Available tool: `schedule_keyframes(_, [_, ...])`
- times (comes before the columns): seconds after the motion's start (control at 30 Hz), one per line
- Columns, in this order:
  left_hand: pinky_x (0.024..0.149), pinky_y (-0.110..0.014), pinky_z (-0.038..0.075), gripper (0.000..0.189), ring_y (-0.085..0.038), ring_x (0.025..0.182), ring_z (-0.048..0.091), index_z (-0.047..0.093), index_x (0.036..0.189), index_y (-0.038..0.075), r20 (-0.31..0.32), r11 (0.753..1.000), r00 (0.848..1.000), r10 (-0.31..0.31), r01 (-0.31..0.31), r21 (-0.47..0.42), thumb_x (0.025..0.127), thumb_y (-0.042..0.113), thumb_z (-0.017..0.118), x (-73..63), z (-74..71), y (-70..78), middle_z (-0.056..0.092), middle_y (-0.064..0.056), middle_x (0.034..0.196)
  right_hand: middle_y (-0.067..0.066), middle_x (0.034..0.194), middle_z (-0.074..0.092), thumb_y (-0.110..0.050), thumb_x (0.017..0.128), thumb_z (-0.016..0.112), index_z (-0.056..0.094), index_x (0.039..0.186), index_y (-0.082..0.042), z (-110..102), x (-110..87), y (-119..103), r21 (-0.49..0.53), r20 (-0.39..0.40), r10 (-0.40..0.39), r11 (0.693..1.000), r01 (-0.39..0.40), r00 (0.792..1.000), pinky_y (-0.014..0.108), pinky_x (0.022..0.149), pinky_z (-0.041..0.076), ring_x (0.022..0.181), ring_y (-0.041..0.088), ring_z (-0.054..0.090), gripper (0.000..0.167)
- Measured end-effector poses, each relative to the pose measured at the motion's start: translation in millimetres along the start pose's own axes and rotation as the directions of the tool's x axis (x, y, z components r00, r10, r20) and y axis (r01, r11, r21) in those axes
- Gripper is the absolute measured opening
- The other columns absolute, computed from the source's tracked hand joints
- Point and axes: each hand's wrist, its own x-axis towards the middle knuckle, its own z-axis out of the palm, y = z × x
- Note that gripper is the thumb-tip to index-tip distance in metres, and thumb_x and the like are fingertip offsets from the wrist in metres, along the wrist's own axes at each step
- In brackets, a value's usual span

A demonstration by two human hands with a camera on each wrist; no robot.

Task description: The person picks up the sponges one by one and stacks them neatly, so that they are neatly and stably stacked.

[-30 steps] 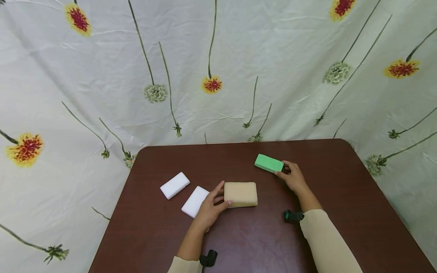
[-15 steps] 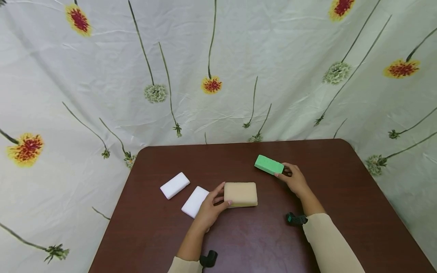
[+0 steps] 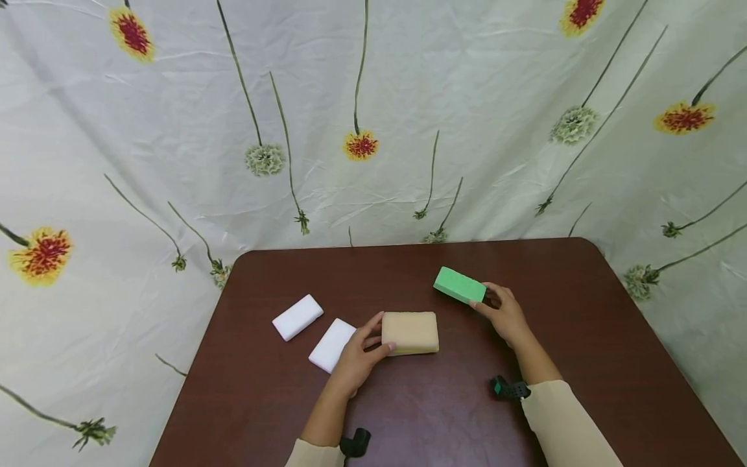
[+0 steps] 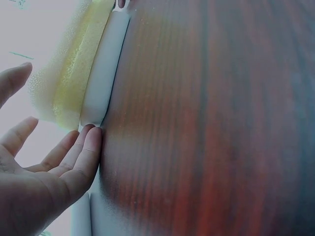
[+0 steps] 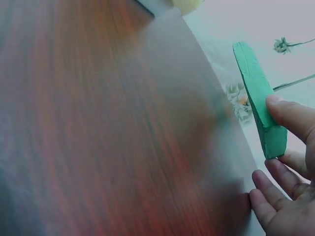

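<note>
A beige and yellow sponge (image 3: 410, 331) lies on top of a white block (image 4: 104, 69) near the middle of the table. At the stack's left end is my left hand (image 3: 355, 359), fingers spread and fairly straight. In the left wrist view its fingertips (image 4: 92, 133) meet the end of the white block and the sponge's lower edge. My right hand (image 3: 506, 318) pinches the right end of a green block (image 3: 459, 285) between thumb and fingers. In the right wrist view the green block (image 5: 258, 98) shows creased sides, and the lower fingers are loosely bent below it.
Two white blocks, one at the far left (image 3: 297, 317) and one partly behind my left hand (image 3: 332, 345), lie on the dark wood table (image 3: 443, 408). A flower-print cloth (image 3: 397, 84) hangs behind the table's back edge. Each wrist wears a dark strap, the right strap (image 3: 510, 389) among them.
My right hand and forearm have shifted slightly toward me, and the green block's right end has come down a little with them. The left hand and the stack stay put.
</note>
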Motion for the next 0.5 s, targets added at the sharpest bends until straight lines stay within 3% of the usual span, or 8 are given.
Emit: schedule_keyframes(0.5, [0.102, -0.042, 0.052, 0.079, -0.031, 0.135, 0.054, 0.038, 0.157, 0.026, -0.001, 1.000, 1.000, -0.003, 0.003, -0.020, 0.090, 0.033, 0.078, 0.5, 0.4, 0.2, 0.045, -0.011, 0.148, 0.013, 0.162, 0.030, -0.046, 0.092, 0.072, 0.038, 0.156, -0.020, -1, -21.0, -17, 0.030, 0.020, -0.003, 1.000, 0.002, 1.000, 0.056, 0.107, 0.047, 0.143, 0.045, 0.041, 0.076])
